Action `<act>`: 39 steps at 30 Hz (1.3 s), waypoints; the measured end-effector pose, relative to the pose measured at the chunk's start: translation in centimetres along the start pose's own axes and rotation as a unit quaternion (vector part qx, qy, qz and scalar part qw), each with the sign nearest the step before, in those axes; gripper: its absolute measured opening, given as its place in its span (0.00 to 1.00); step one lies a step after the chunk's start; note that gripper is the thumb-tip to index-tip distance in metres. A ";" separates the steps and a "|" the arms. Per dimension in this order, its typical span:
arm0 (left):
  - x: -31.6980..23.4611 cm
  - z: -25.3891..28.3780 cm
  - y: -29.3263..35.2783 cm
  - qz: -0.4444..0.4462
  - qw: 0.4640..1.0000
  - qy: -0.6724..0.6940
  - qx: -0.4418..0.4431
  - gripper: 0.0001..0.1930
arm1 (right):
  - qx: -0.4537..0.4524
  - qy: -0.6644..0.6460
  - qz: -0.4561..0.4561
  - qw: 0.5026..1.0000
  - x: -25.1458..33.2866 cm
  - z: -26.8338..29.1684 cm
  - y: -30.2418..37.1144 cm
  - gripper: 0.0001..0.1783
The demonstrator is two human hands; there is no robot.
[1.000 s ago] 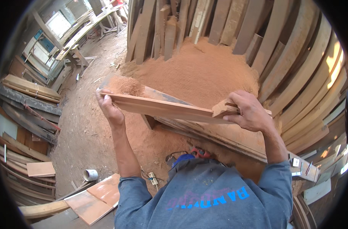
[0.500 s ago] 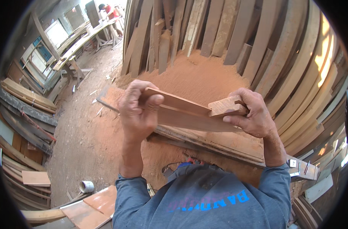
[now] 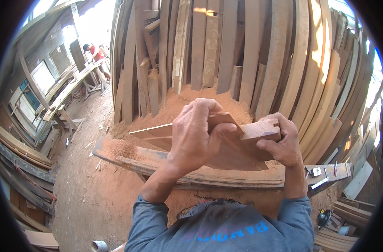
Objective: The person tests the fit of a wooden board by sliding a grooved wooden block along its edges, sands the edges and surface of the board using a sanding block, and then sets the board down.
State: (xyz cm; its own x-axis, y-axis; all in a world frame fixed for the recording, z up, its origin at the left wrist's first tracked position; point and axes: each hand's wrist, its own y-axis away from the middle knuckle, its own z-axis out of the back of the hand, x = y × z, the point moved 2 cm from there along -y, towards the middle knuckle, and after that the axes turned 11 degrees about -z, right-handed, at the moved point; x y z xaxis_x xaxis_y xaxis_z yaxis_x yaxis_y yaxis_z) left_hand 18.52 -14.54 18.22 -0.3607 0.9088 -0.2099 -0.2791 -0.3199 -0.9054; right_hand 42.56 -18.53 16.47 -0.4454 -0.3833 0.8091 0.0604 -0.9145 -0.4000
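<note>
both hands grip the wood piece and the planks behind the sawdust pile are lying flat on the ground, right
Not quite. Both hands, left hand and right hand, do grip the wood piece, but the planks behind the sawdust pile stand upright, leaning against the wall, as the head view shows.

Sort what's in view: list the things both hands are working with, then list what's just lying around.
In hand:
left hand
right hand
wooden board, gripped by both

Lying about:
leaning planks
sawdust heap
curved plank below the hands
tape roll on the floor
another person at a far bench
</note>
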 end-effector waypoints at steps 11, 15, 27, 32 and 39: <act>2.3 -3.2 -1.5 -0.064 0.976 -0.153 0.139 0.36 | -0.171 -0.140 -0.044 0.974 -5.9 6.2 5.1 0.32; 12.0 -0.2 5.4 0.089 0.959 -0.269 -0.001 0.57 | -0.198 -0.140 -0.053 0.969 -8.9 8.2 6.2 0.33; 14.4 -9.6 10.5 0.235 0.856 0.436 -0.146 0.38 | -0.295 0.020 0.044 0.954 -7.5 12.0 6.1 0.35; 11.7 -7.0 10.3 0.240 0.861 0.427 -0.136 0.36 | -0.113 0.130 -0.043 0.984 0.2 15.5 3.7 0.26; 8.2 -4.4 9.0 0.185 0.929 0.316 -0.056 0.28 | 0.094 0.372 -0.105 0.918 4.0 11.6 0.1 0.26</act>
State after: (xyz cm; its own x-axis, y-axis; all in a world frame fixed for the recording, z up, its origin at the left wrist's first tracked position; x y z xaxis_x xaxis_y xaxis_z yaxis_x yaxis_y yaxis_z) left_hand 17.00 -8.78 6.75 0.1906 0.7293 -0.6571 -0.1326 -0.6441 -0.7533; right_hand 51.16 -21.62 24.65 -0.9469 -0.0663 0.3145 0.0256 -0.9910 -0.1317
